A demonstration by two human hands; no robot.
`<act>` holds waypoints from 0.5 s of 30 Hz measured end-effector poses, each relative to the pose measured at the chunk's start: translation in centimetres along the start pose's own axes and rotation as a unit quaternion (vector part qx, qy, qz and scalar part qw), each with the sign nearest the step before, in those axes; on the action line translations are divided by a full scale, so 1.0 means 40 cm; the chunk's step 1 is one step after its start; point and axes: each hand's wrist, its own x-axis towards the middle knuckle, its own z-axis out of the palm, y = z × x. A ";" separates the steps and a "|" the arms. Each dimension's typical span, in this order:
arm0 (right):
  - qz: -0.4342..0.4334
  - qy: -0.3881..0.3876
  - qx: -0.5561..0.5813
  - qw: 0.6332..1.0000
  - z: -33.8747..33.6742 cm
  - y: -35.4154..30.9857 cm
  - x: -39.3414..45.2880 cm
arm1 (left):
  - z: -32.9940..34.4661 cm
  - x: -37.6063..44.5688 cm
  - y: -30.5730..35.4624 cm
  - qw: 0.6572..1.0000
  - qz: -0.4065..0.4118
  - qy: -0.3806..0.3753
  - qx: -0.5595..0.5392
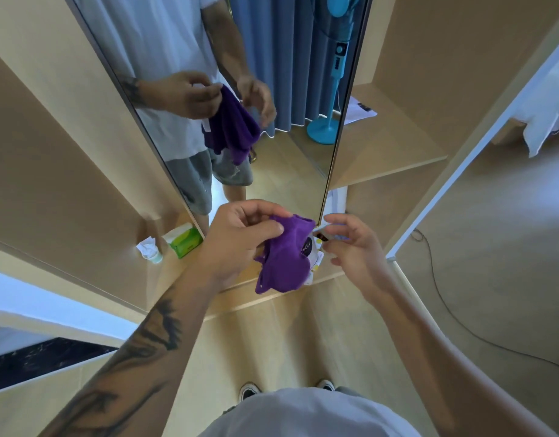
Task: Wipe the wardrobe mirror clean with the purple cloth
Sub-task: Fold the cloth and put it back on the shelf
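tissue pack (184, 243) at 9 o'clock, idle | left hand (240, 238) pinches purple cloth (284, 263), bunching it for wiping | right hand (353, 244) pinches its label (322, 230) | mirror (240, 105) at 12 o'clock, untouched

We see open mirror (227, 74) surface above the left hand (240, 244); a tissue pack (183, 241) and small bottle (152, 252) stand left of it.

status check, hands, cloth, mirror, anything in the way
Left hand grips purple cloth, bunched, off the glass. Right hand pinches its label. Mirror not yet touched. Nothing between cloth and mirror.
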 end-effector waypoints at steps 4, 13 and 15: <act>0.012 -0.154 0.059 0.986 -0.002 -0.001 0.015 | -0.038 -0.021 0.034 0.998 0.029 -0.048 0.000; -0.106 -0.126 0.100 0.981 -0.049 -0.057 -0.033 | -0.143 -0.040 0.007 0.995 0.074 0.053 -0.028; -0.147 -0.113 0.101 0.977 -0.059 -0.094 -0.050 | -0.151 -0.043 0.002 0.994 0.087 0.060 -0.040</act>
